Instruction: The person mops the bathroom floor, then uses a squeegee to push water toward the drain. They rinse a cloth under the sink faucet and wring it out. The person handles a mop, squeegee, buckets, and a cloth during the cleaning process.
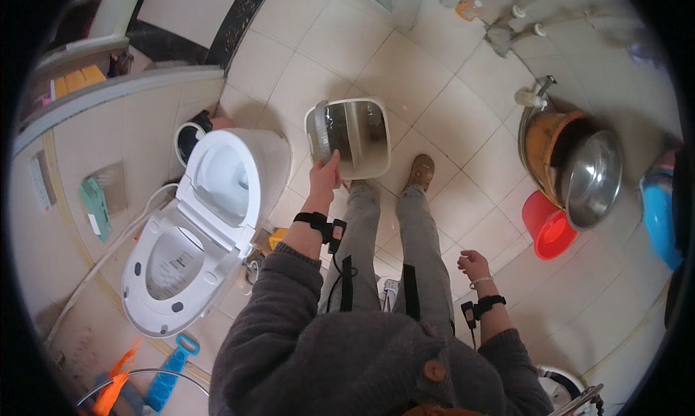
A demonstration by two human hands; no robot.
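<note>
My left hand (324,179) is closed on the near left part of a white, rounded-rectangular bucket (373,166). The bucket is held in front of my legs, its mouth facing up, with a pale upright divider and what looks like dark water inside. Along its left side runs a greyish, curved strip (321,130) that ends at my fingers; whether it is a handle cannot be made out. My right hand (474,265) hangs by my right leg with nothing in it, fingers loosely bent and apart. Black straps with small devices circle both wrists.
To the left stands a white toilet (224,173) with lid and seat raised. On the right are a red bucket (552,226), a metal basin (594,179), an orange-brown tub (546,137) and a wall tap (532,98). A blue brush-like tool (168,376) hangs lower left. Bottles (467,9) stand far off.
</note>
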